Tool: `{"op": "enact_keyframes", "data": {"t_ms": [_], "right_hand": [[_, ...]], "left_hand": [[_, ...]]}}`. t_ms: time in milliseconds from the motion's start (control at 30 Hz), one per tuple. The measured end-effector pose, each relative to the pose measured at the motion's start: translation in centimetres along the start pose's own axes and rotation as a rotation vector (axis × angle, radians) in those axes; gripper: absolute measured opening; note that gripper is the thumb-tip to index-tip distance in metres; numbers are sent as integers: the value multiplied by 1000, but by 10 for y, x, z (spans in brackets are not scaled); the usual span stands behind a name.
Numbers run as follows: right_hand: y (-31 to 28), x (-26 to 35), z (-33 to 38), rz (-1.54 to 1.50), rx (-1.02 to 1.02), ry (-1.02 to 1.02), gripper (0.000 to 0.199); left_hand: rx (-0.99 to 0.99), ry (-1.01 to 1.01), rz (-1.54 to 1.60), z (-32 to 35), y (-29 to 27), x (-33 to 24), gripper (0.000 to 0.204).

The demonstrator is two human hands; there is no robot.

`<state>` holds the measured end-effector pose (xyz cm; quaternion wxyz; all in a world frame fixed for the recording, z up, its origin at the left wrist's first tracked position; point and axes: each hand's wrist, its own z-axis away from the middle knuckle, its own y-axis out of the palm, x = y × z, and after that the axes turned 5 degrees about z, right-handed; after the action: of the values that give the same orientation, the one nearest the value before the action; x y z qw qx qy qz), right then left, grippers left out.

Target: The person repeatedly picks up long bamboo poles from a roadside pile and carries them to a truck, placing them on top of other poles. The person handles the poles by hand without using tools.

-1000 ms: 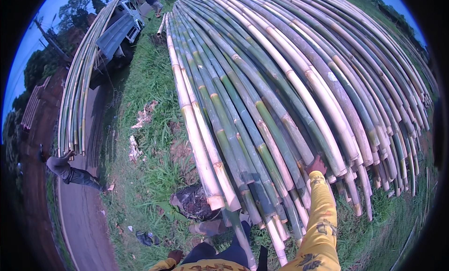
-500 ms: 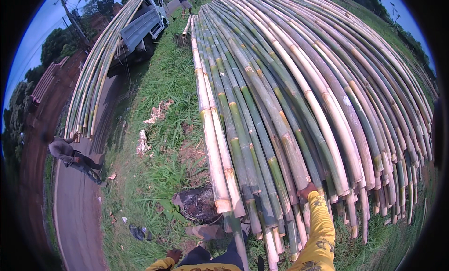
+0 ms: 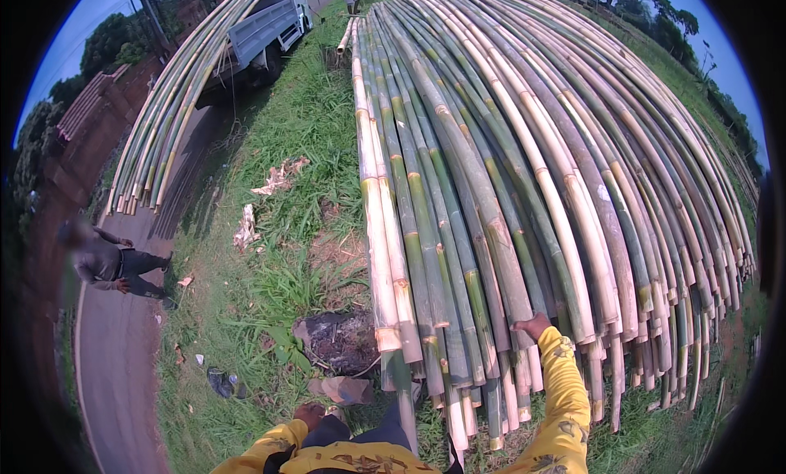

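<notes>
Near end of bamboo pile: right hand at tip of thick pole, finger closure impossible to tell; left hand just left of pile, grip also unclear. Possible hazard: pinching between neighbouring poles, round and seemingly untied, if set rolling.

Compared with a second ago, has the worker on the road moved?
Yes, the worker has moved away from the truck, no longer touching its overhanging poles.
</notes>
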<state>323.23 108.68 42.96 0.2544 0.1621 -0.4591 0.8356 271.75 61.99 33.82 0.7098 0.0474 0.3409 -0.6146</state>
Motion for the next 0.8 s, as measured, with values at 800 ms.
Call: {"op": "enact_keyframes", "data": {"t_ms": [800], "right_hand": [[-20, 69, 68, -1235, 602, -71, 67]], "left_hand": [[-44, 77, 57, -25, -5, 11, 32]]}}
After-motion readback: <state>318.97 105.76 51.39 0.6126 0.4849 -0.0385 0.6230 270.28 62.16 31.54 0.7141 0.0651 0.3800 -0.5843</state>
